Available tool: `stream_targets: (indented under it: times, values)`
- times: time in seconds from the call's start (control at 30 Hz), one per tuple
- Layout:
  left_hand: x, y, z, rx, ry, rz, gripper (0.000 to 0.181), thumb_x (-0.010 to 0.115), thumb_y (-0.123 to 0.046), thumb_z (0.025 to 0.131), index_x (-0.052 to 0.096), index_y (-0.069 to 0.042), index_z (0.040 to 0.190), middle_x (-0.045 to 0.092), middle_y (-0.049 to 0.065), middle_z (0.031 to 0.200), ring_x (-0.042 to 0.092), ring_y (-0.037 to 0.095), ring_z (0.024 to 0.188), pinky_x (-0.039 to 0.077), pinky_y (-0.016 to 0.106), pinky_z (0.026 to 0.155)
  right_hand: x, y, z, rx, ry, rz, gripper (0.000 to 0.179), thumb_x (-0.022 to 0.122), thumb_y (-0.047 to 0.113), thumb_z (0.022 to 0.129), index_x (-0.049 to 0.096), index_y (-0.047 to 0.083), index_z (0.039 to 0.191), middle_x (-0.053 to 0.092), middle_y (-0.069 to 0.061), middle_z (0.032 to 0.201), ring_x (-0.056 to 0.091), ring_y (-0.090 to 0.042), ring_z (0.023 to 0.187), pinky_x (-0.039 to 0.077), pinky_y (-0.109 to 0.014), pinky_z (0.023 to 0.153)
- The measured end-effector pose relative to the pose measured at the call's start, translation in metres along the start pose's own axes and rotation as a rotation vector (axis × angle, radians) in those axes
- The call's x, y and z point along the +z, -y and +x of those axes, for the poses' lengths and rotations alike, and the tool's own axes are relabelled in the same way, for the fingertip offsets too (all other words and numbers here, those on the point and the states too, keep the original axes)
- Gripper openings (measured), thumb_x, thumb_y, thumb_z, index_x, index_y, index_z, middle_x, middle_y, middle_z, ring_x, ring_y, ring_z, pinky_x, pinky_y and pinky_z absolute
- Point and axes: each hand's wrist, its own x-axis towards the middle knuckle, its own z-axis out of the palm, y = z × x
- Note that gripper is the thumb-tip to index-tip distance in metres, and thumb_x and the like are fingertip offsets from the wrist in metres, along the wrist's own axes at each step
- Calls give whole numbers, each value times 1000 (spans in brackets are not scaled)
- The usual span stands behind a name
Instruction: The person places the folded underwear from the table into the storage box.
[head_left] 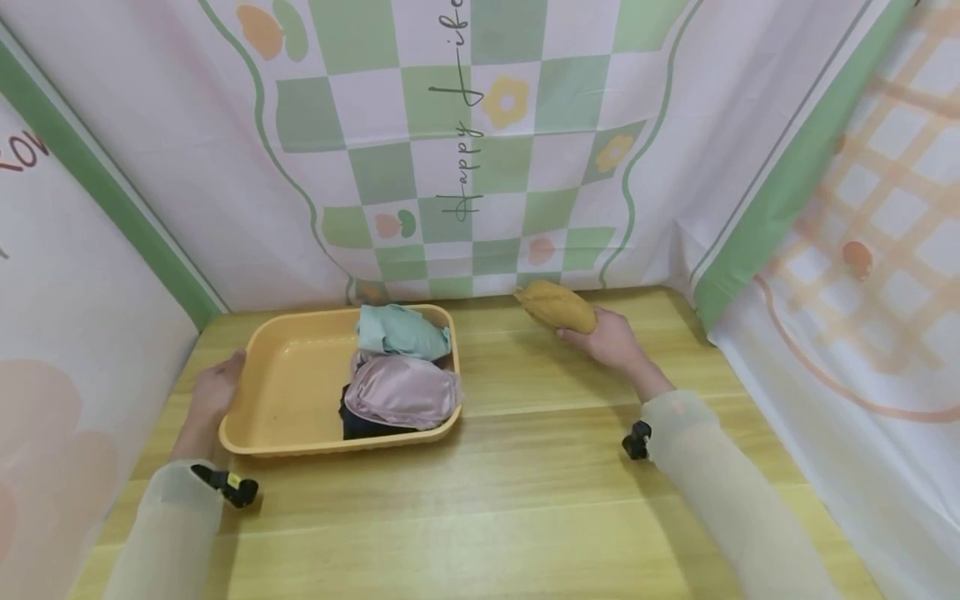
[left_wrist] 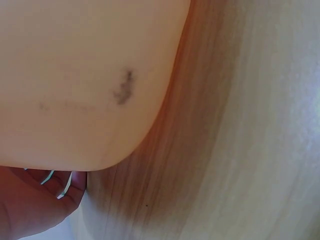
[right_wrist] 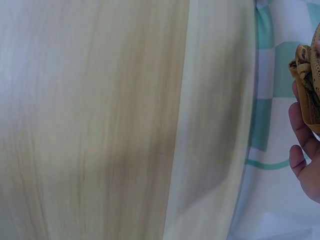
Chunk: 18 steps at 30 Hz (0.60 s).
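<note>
My right hand [head_left: 611, 337] holds a folded mustard bra [head_left: 557, 306] above the table's back right. Lace and a strap-like band show on the bra [right_wrist: 312, 75] in the right wrist view, where my right hand [right_wrist: 307, 150] is partly cut off. At the left end of a yellow plastic tray [head_left: 292, 396], my left hand [head_left: 216, 387] grips the side. Inside the tray's right half lie a folded mint-green garment [head_left: 402, 332], a pink satin bra [head_left: 405, 392] and a black garment [head_left: 365, 425] mostly hidden beneath it.
The wooden table [head_left: 480, 517] ends at the back against a checked fabric curtain [head_left: 472, 167]. Printed fabric walls also stand at left and right. Small black wrist cameras sit on both sleeves.
</note>
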Motion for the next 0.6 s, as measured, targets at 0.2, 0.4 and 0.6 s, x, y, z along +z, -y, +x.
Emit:
stream_targets:
  times: [0.2,0.4,0.6]
  values:
    - [1,-1,-1,-12,-2,-4,93,18,-74,96,24,-3,156,32,31,157,36,50,141,30,61,118,2,12,-3,0,-9,24,54,71,58,86,68,9,109,74,-12,101,67,-30,90,53,-48,79]
    - [2,-1,-1,-40,-5,-37,93,20,-75,95,24,-6,157,31,29,158,35,49,142,31,60,118,6,27,-6,3,-2,72,56,71,61,84,68,12,110,74,-9,103,67,-29,93,54,-46,79]
    - [1,-2,-1,-18,-18,-26,93,20,-75,96,25,-4,156,31,30,157,35,49,142,30,60,119,9,45,-8,-26,10,101,55,72,62,83,68,14,111,74,-7,103,67,-27,91,54,-45,80]
